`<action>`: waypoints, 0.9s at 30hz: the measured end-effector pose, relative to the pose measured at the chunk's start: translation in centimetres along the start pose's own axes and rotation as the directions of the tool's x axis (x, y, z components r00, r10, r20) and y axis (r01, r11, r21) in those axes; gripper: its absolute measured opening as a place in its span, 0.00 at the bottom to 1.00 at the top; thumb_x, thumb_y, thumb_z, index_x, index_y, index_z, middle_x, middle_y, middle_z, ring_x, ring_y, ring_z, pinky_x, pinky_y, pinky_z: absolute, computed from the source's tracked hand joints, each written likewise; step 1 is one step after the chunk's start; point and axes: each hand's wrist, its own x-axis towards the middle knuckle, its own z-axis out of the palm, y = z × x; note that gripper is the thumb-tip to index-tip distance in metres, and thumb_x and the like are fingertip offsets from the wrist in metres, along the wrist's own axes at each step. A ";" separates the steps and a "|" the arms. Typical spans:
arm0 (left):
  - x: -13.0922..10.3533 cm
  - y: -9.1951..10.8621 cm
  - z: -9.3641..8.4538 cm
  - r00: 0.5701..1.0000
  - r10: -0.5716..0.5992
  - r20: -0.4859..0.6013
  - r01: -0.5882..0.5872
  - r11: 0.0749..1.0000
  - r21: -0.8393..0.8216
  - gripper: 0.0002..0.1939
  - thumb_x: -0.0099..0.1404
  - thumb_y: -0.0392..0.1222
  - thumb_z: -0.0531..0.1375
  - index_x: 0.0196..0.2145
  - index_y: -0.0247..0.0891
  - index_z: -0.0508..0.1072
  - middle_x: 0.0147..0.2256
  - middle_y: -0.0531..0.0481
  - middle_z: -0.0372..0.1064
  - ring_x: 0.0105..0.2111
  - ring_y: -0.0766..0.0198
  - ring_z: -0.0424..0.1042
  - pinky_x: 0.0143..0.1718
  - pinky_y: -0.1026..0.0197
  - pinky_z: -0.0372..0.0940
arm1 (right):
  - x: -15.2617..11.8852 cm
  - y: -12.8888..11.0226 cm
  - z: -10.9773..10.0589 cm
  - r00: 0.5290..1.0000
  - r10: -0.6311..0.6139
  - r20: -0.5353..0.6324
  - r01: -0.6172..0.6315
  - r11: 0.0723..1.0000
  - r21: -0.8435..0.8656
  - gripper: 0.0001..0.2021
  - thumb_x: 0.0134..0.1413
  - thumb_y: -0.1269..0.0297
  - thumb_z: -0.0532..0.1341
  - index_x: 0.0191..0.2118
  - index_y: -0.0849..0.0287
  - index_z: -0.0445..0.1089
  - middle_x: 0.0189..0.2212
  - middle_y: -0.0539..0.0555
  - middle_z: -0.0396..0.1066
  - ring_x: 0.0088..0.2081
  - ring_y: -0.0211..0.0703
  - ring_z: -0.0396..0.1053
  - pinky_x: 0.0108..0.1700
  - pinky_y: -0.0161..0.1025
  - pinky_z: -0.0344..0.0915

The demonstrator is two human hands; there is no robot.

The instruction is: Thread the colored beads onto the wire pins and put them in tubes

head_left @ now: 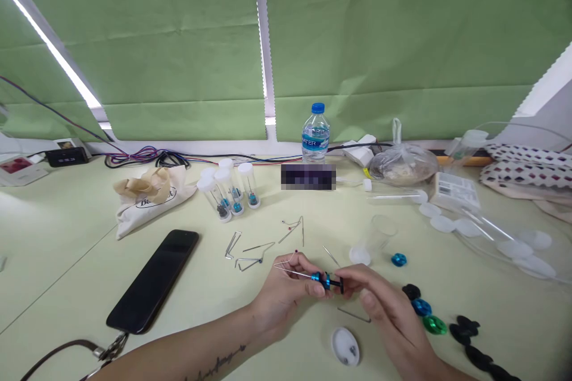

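Observation:
My left hand [290,286] is closed around a small blue-and-black metal tool [328,281], pinching it between thumb and fingers. A thin wire arm with a tiny red tip sticks out of its left end. At the black end on the right, the fingers of my right hand [379,297] are curled against it. Just below lies a white round cap [345,346] with small metal bits inside. A bent metal rod [354,314] rests under my right hand. Beyond my left hand lie several bent wire pieces [254,261], some with small red tips.
Clear tubes [230,187] with white caps stand at back left, by a cloth pouch [154,208] and a phone [154,280]. A water bottle [316,134] is at the back. At right are blue, green and black discs [434,325], loose caps [442,224] and a plastic bag [404,164].

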 end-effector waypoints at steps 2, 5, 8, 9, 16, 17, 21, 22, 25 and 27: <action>0.0 0.0 0.0 1.000 0.002 0.006 -0.002 1.000 -0.005 0.14 0.40 0.25 0.71 0.24 0.32 0.72 0.23 0.49 0.76 0.23 0.65 0.73 0.30 0.63 0.64 | 0.0 0.0 0.0 1.000 0.007 -0.008 -0.007 1.000 0.015 0.14 0.66 0.58 0.49 0.49 0.50 0.68 0.37 0.53 0.72 0.38 0.44 0.70 0.40 0.37 0.69; 0.0 -0.1 0.0 1.000 0.008 0.014 -0.008 1.000 -0.008 0.13 0.40 0.25 0.71 0.24 0.32 0.72 0.23 0.49 0.76 0.23 0.64 0.73 0.31 0.62 0.64 | 0.0 0.0 0.0 0.999 0.030 -0.013 -0.030 0.999 0.017 0.14 0.67 0.58 0.49 0.50 0.50 0.67 0.37 0.53 0.72 0.39 0.44 0.70 0.41 0.37 0.68; -0.1 -0.1 0.0 1.000 0.005 0.011 -0.005 1.000 -0.004 0.14 0.40 0.26 0.71 0.24 0.32 0.72 0.23 0.48 0.76 0.23 0.64 0.73 0.31 0.62 0.64 | -0.1 0.0 0.0 0.999 0.042 0.009 -0.043 0.999 0.025 0.13 0.67 0.59 0.49 0.48 0.50 0.68 0.38 0.52 0.72 0.39 0.43 0.69 0.41 0.36 0.68; -0.1 -0.1 0.0 1.000 0.003 0.008 -0.003 1.000 -0.005 0.14 0.40 0.26 0.71 0.24 0.32 0.72 0.23 0.48 0.76 0.22 0.65 0.73 0.31 0.62 0.64 | -0.1 0.0 0.0 0.999 0.051 0.003 -0.051 0.998 0.030 0.13 0.67 0.59 0.49 0.49 0.50 0.68 0.38 0.52 0.72 0.39 0.43 0.69 0.42 0.36 0.68; -0.1 -0.1 0.0 1.000 0.009 0.016 -0.009 1.000 0.002 0.14 0.40 0.26 0.71 0.24 0.32 0.72 0.23 0.48 0.76 0.23 0.65 0.73 0.31 0.62 0.64 | -0.2 0.2 0.0 0.998 0.056 0.016 -0.056 0.997 0.050 0.13 0.67 0.58 0.48 0.48 0.51 0.68 0.40 0.54 0.72 0.40 0.44 0.69 0.42 0.37 0.68; -0.1 -0.1 0.0 1.000 0.009 0.016 -0.009 1.000 0.001 0.14 0.40 0.26 0.71 0.24 0.32 0.72 0.23 0.48 0.76 0.23 0.65 0.73 0.31 0.62 0.64 | -0.2 0.2 0.0 0.998 0.062 0.015 -0.063 0.996 0.057 0.14 0.67 0.58 0.48 0.49 0.51 0.67 0.40 0.54 0.72 0.40 0.45 0.70 0.42 0.37 0.68; -0.1 -0.1 -0.1 1.000 0.012 0.012 -0.012 1.000 0.000 0.14 0.40 0.26 0.72 0.24 0.33 0.72 0.22 0.50 0.76 0.23 0.64 0.73 0.31 0.62 0.64 | -0.3 0.2 0.0 0.998 0.058 -0.002 -0.058 0.997 0.057 0.15 0.66 0.57 0.48 0.51 0.52 0.67 0.38 0.54 0.73 0.39 0.46 0.70 0.42 0.38 0.69; -0.1 -0.1 -0.1 1.000 0.011 0.011 -0.011 1.000 0.004 0.14 0.40 0.26 0.72 0.24 0.32 0.72 0.23 0.49 0.76 0.23 0.65 0.73 0.31 0.62 0.64 | -0.3 0.2 0.0 0.999 0.046 -0.004 -0.046 0.998 0.052 0.15 0.66 0.57 0.48 0.49 0.52 0.68 0.38 0.54 0.73 0.39 0.46 0.71 0.41 0.38 0.69; -0.1 -0.2 -0.2 1.000 0.007 0.010 -0.007 1.000 0.010 0.14 0.40 0.27 0.71 0.24 0.32 0.72 0.23 0.48 0.76 0.23 0.65 0.73 0.31 0.62 0.64 | -0.2 0.2 0.0 0.999 0.035 -0.013 -0.034 0.998 0.054 0.15 0.67 0.57 0.48 0.49 0.51 0.68 0.39 0.54 0.72 0.39 0.45 0.70 0.41 0.37 0.69; -0.1 -0.2 -0.3 1.000 0.008 0.011 -0.008 1.000 0.009 0.14 0.40 0.27 0.71 0.24 0.32 0.72 0.23 0.48 0.76 0.23 0.65 0.73 0.31 0.62 0.64 | -0.2 0.2 0.0 0.999 0.039 -0.014 -0.038 0.997 0.062 0.15 0.67 0.57 0.47 0.51 0.51 0.67 0.39 0.54 0.72 0.40 0.45 0.70 0.42 0.37 0.69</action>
